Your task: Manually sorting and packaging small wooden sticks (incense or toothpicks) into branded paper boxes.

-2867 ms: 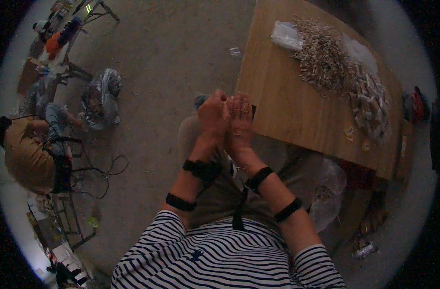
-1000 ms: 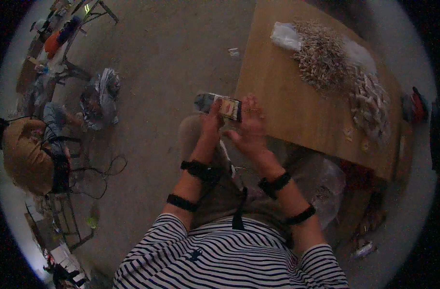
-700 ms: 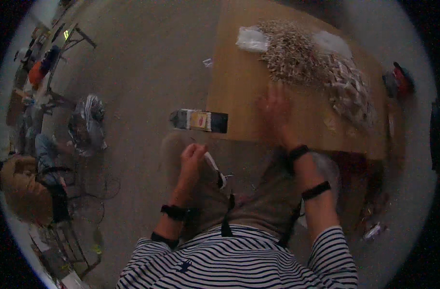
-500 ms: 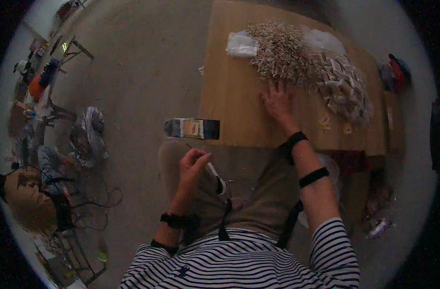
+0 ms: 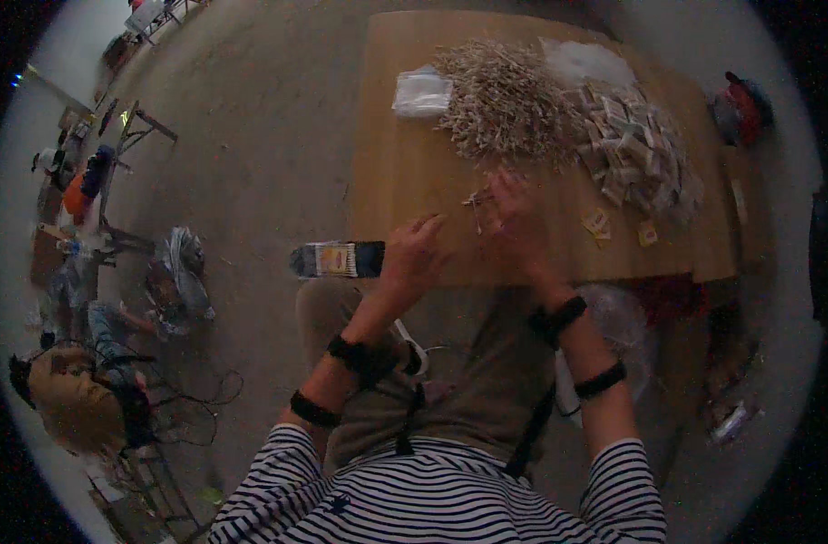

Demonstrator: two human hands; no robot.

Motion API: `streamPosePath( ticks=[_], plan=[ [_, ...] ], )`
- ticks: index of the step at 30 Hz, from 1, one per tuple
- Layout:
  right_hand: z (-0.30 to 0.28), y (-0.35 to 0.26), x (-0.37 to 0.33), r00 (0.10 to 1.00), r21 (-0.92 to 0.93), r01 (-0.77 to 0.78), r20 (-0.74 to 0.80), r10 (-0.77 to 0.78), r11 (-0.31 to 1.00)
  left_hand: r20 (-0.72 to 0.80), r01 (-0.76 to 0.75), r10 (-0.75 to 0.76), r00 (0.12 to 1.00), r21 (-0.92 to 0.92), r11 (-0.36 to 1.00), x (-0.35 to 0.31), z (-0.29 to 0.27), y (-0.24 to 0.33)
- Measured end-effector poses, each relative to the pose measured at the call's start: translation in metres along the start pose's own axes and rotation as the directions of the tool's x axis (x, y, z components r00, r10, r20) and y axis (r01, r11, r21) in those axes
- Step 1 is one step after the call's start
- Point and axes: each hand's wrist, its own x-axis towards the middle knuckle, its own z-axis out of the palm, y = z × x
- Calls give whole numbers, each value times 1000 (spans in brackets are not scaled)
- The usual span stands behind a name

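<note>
R hand lies over the wooden table, fingers spread and blurred; a few thin sticks show at its fingertips, long axis running roughly left-right. Cannot tell whether fingers pinch them or only touch. L hand hangs at the table's near edge, fingers loosely curled and apart, nothing held. R hand is the nearer to the sticks; L is just beside, to their lower left. Main stick pile sits farther up the table, beyond both hands; heap of small packets to its right. Small flat box sits left of L hand; what carries it is hard to make out. Dim light, motion blur.
</note>
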Motion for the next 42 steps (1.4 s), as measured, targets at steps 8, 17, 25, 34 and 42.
streamPosePath(
  ticks=[8, 17, 25, 34, 42],
  plan=[
    [-15, 28, 19, 957, -376, 77, 286, 37, 923, 301, -175, 54, 952, 390, 904, 29, 51, 18],
    [-45, -17, 8, 973, -144, 173, 178, -147, 974, 286, -136, 22, 958, 387, 912, -12, 28, 8],
    [-34, -19, 12, 990, 2, -91, 106, 90, 996, 138, -90, 29, 990, 455, 886, -48, 21, -5],
    [-24, -20, 6, 990, -272, 95, 130, -61, 958, 262, -189, 83, 962, 414, 891, -53, 12, 10],
    [-19, -29, 5, 999, -122, 24, -31, -28, 992, 17, -47, 44, 999, 409, 911, -34, 19, -1]
  ],
)
